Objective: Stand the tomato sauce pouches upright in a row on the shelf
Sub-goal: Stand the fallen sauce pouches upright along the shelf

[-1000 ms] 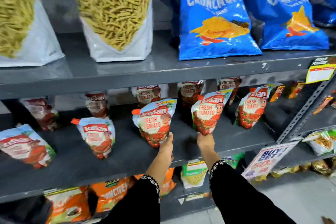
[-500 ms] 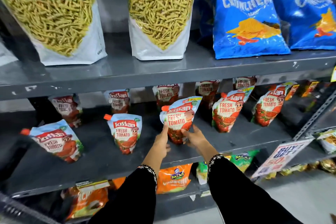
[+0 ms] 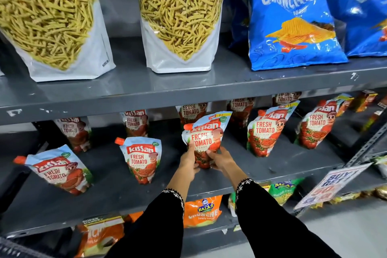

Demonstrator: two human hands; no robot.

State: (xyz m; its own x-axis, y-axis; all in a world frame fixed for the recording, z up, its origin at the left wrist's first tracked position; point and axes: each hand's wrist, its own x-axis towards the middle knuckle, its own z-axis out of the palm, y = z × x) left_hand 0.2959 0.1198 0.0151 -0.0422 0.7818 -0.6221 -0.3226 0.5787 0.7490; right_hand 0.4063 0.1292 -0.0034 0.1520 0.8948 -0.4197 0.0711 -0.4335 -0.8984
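Several tomato sauce pouches stand in a front row on the grey middle shelf [image 3: 117,190]. Both hands hold the middle pouch [image 3: 206,134] near its base: my left hand [image 3: 189,162] on its left side, my right hand [image 3: 221,158] on its right. The pouch stands upright with its base on the shelf. To its left stand a second pouch [image 3: 141,158] and a leaning far-left pouch [image 3: 59,168]. Two more pouches [image 3: 267,132] [image 3: 316,125] stand to the right. A back row of pouches [image 3: 135,122] sits behind, partly hidden by the upper shelf.
The upper shelf [image 3: 188,90] carries two Ratlami Sev bags [image 3: 180,19] and blue Crunchem crisp bags [image 3: 293,21]. Orange and green snack bags [image 3: 202,210] fill the shelf below. A tilted promo sign [image 3: 328,184] hangs at the lower right by the shelf upright.
My right hand let go of the pouch to the right and joined my left hand on the middle pouch. The view shifted left.
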